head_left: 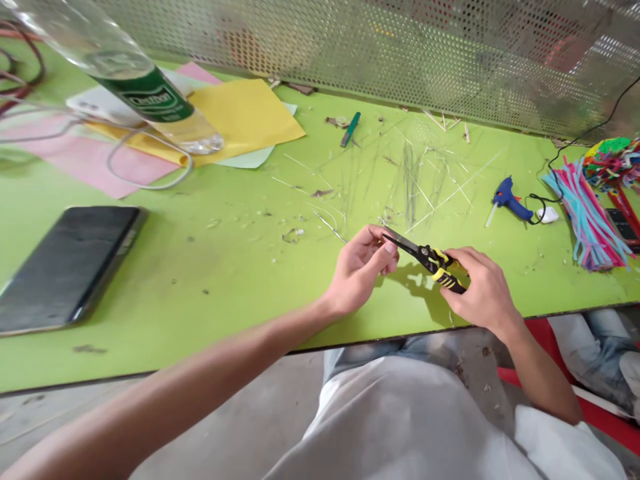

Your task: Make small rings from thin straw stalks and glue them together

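Note:
My right hand [477,283] grips the yellow-and-black handles of a pair of scissors [425,257], their dark blades pointing left. My left hand [364,267] is closed, thumb against curled fingers, right at the blade tips. What it pinches is too small to make out; a tiny silvery bit shows just above the fingertips. Beyond both hands lie several thin wires [411,183] and pale thin sticks [453,193], scattered over the green table [240,267]. A short twisted wire piece [330,225] rests just left of my left hand.
A black phone [70,260] lies at the left. Behind it a water bottle [155,93] leans over coloured paper [250,117]. Farther back is a green cutter [351,129]. At right are a blue glue gun [511,199] and pipe cleaners [587,213]. A perforated metal screen [350,60] borders the table.

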Demonstrator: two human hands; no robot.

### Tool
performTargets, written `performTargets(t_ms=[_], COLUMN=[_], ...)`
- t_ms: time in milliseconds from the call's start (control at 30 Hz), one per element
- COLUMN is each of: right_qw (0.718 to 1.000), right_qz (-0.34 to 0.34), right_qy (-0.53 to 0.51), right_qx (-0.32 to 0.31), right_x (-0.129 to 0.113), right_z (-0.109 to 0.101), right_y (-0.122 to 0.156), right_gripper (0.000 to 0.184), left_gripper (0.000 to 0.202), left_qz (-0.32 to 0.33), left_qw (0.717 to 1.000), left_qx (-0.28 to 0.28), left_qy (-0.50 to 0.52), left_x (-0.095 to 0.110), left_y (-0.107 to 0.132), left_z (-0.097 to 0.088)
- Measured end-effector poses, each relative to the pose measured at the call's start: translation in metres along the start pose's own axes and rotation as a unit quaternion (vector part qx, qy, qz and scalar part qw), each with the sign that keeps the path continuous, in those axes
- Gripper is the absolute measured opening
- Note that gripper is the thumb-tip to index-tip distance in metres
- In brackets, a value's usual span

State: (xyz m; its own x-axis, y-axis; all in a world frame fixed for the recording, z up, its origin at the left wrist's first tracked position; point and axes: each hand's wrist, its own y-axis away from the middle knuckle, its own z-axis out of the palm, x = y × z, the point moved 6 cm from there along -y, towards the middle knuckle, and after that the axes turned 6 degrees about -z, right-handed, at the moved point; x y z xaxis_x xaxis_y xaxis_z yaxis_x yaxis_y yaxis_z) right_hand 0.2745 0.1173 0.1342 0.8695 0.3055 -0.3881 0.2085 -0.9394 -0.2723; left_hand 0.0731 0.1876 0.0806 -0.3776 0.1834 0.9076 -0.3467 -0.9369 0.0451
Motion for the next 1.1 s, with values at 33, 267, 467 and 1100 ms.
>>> performTargets(t_ms=[33, 267, 467, 1100], right_qw=[1.000, 0.999, 0.999, 0.998], right_qz=[-0.003, -0.010, -0.011, -0.022], right_qy=[0.001, -0.001, 0.008, 0.016], right_qx=[0.005, 0.035, 0.043, 0.049], right_x=[0.0002, 0.0015, 0.0010, -0.0012], right_z=[0.0022, 0.0090, 0.0054, 0.0087], right_y=[-0.0002, -0.0017, -0.0020, -0.0029], right_gripper=[0.046, 0.037, 0.038, 0.034], left_gripper=[0.050, 0.050, 0.049, 0.052], left_qz=[0.000, -0.009, -0.013, -0.019], left_qw=[1.000, 1.000, 1.000, 1.000], left_qx=[-0.002, -0.010, -0.006, -0.005], left_qy=[-0.002, -0.001, 0.006, 0.001], left_x=[0.0000, 0.0026, 0.0010, 0.0030], left_y=[0.0000, 0.0005, 0.0010, 0.0017], left_z=[0.0011, 0.0049, 0.0040, 0.0059])
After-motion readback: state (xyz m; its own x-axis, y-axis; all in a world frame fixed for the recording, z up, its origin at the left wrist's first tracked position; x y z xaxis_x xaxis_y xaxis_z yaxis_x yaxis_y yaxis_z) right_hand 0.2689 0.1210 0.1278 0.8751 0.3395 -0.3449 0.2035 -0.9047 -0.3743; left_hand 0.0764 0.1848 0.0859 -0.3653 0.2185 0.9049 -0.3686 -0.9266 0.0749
